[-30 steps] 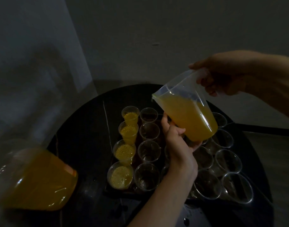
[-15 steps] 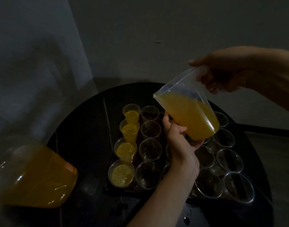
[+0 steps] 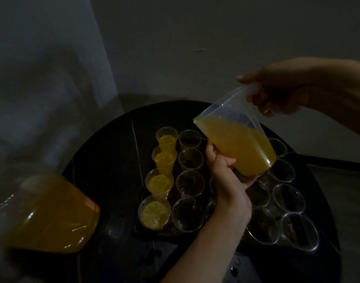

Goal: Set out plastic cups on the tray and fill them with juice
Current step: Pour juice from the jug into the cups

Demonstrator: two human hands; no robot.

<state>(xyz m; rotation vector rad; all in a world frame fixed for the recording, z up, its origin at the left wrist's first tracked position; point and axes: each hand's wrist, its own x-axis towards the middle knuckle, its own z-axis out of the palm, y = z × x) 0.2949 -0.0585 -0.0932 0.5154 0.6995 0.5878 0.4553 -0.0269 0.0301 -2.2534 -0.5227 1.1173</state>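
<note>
Right hand (image 3: 281, 92) high on tilted jug (image 3: 236, 141), left hand (image 3: 228, 176) apparently underneath.

packed cups (image 3: 190, 183), bare tabletop (image 3: 114, 160) left

Dim room: round black table (image 3: 105, 160) before a plain grey wall (image 3: 195, 27)

A head-worn wide-angle camera looks forward and down, close over the round black table (image 3: 111, 160); the wall (image 3: 195, 29) fills twelve o'clock.
</note>
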